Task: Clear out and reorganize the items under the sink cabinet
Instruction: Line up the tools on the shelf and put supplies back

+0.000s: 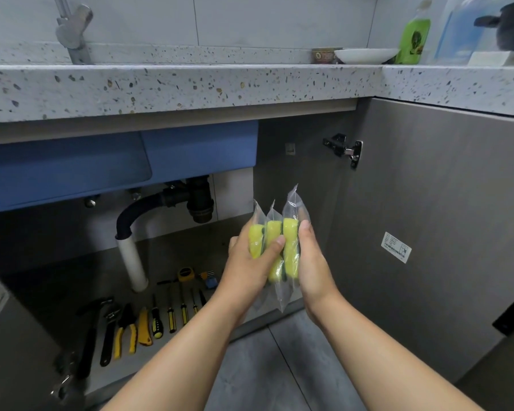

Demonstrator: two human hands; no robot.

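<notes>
Three yellow sponges in clear plastic packs (290, 241) stand on end, side by side, pressed together between my hands in front of the open sink cabinet (172, 253). My left hand (247, 265) grips them from the left with the thumb across the middle pack. Against the right pack lies the flat palm of my right hand (313, 262). On the cabinet floor lies a row of tools (143, 321): a hammer, a wrench, pliers, a utility knife and several screwdrivers, with a yellow tape measure (186, 274) behind them.
A black drain trap (201, 200) and white drain pipe (132, 262) hang under the blue sink basin (72, 170). The right cabinet door (433, 218) stands open. On the speckled countertop (220, 84) are a white plate (365, 54) and a green bottle (414, 34).
</notes>
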